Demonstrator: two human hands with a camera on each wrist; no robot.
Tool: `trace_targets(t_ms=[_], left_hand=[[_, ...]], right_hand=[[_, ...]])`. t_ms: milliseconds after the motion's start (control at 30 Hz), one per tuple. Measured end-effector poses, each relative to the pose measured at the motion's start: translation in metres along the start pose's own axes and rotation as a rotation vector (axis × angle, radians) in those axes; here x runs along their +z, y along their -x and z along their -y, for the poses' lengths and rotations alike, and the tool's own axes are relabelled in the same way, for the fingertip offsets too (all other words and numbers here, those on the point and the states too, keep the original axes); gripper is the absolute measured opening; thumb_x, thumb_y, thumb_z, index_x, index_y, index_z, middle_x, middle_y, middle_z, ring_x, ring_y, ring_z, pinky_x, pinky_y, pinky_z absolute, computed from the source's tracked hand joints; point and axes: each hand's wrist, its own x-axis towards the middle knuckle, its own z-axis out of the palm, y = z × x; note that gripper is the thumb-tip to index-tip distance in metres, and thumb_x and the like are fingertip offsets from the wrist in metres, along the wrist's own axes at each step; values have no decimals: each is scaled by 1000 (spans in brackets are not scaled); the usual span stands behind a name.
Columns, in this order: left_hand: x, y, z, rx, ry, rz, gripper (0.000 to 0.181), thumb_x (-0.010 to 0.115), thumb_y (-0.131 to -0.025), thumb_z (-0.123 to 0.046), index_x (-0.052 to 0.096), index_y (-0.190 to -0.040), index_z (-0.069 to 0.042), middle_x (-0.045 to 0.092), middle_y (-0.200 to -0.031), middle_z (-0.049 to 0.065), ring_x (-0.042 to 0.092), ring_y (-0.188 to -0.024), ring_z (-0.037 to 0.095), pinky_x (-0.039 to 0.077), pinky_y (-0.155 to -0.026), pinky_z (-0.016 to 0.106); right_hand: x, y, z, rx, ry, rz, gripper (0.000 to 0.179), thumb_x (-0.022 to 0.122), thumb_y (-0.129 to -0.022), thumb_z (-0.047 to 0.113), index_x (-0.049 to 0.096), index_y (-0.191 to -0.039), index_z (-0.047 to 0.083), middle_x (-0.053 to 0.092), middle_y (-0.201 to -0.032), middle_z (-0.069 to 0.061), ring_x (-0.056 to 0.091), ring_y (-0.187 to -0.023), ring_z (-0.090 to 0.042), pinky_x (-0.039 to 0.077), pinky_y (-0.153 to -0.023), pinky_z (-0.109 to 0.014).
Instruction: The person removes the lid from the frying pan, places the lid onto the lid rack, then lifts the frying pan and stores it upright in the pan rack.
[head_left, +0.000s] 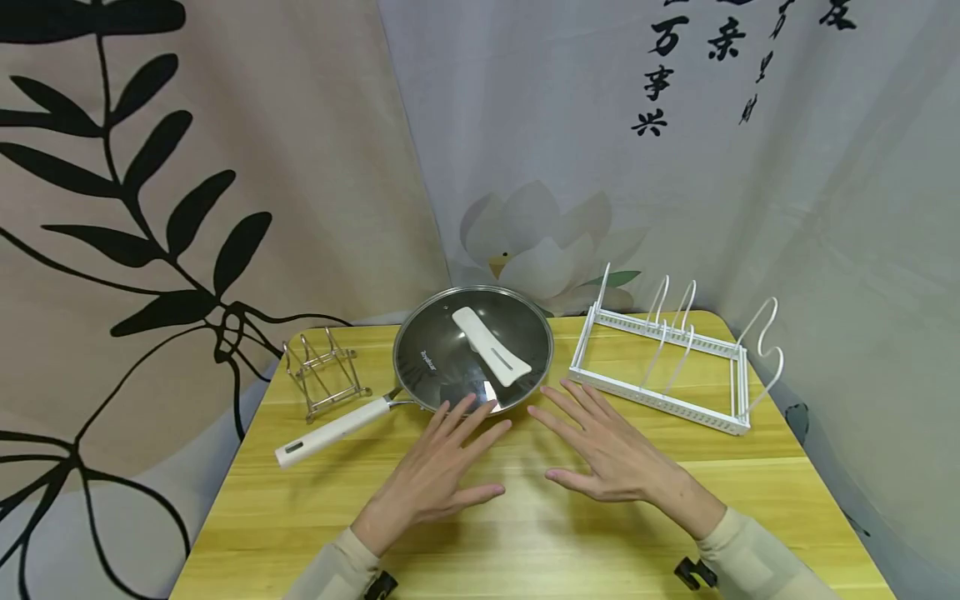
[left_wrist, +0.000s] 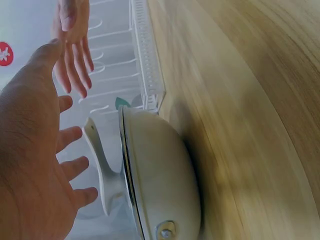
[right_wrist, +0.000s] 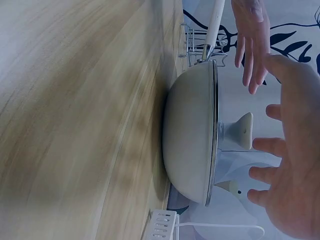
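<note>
A white wok [left_wrist: 165, 170] with a long white handle [head_left: 333, 431] stands on the wooden table. Its glass lid [head_left: 427, 333] lies on top and bears a long white knob [head_left: 491, 346]. My left hand [head_left: 442, 471] hovers in front of the wok, fingers spread, holding nothing. To the right, my right hand [head_left: 611, 446] is held likewise above the table, fingers apart and nothing in them. Both wrist views show the palms near the wok's rim, apart from it.
A small metal wire rack [head_left: 322, 375] stands left of the wok, behind its handle. At the right sits a white rack [head_left: 660, 400] with upright wire dividers. The wooden table [head_left: 510, 533] ends at a printed curtain [head_left: 330, 167] behind.
</note>
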Motion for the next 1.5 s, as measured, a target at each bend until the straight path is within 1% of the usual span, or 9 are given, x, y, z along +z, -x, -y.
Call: trace_targets(t_ms=[167,367,533,700,967,1100,1167,1400,1500], left_hand=[[-4,2,1,-13,11,-8,86,61,-107,-73,37,-178,-30,32,-187,9,31,-174,43,35,-136,72],[-7,6,4,-16,9,-29,85,52,-110,-77,36,-178,-29,35,-186,11,33,-172,44,36,-136,72],[-9,9,7,-22,11,-42,85,49,-110,-78,36,-178,-29,35,-186,10,32,-173,43,36,-136,72],[-11,11,9,-30,6,-50,86,52,-110,-77,37,-178,-28,34,-187,9,33,-172,44,36,-135,72],[-14,18,12,-74,9,-57,88,70,-105,-68,40,-177,-26,35,-186,11,33,-173,44,35,-136,72],[-15,22,16,-84,5,-80,87,72,-104,-67,42,-175,-25,38,-185,12,36,-171,45,36,-135,72],[-16,25,18,-85,0,-91,87,69,-105,-67,42,-175,-25,38,-184,12,37,-170,46,36,-135,72],[-18,32,24,-104,-9,-102,85,50,-110,-76,38,-177,-25,32,-187,10,34,-172,44,29,-139,67],[-19,34,26,-116,0,-114,85,49,-110,-76,39,-177,-24,33,-186,11,35,-171,45,29,-139,68]], right_hand=[[0,-3,0,-16,8,-26,89,62,-106,71,33,-179,28,31,-188,-10,33,-172,-45,29,-139,-67],[0,-6,1,-23,-2,-36,89,62,-107,71,34,-179,27,29,-188,-11,33,-172,-46,30,-139,-67],[0,-8,0,-29,-6,-44,89,63,-107,70,35,-178,26,30,-188,-12,33,-172,-47,30,-139,-67],[-1,-9,-1,-28,-6,-46,88,64,-106,69,37,-177,24,31,-187,-13,32,-172,-47,30,-140,-67],[-1,-12,-1,-29,3,-53,87,61,-107,70,37,-177,23,32,-187,-13,33,-171,-47,30,-140,-66],[-1,-13,-1,-30,1,-62,86,60,-107,70,42,-175,20,33,-186,-14,34,-171,-47,30,-140,-65],[-2,-14,-1,-32,-4,-68,86,61,-107,70,44,-174,19,36,-185,-15,35,-170,-47,31,-140,-66],[-3,-17,-1,-39,-9,-76,84,62,-107,68,45,-173,18,42,-181,-18,35,-170,-48,31,-139,-67],[-4,-19,-1,-40,-1,-78,84,61,-107,68,46,-173,18,43,-181,-18,35,-170,-47,32,-139,-67]])
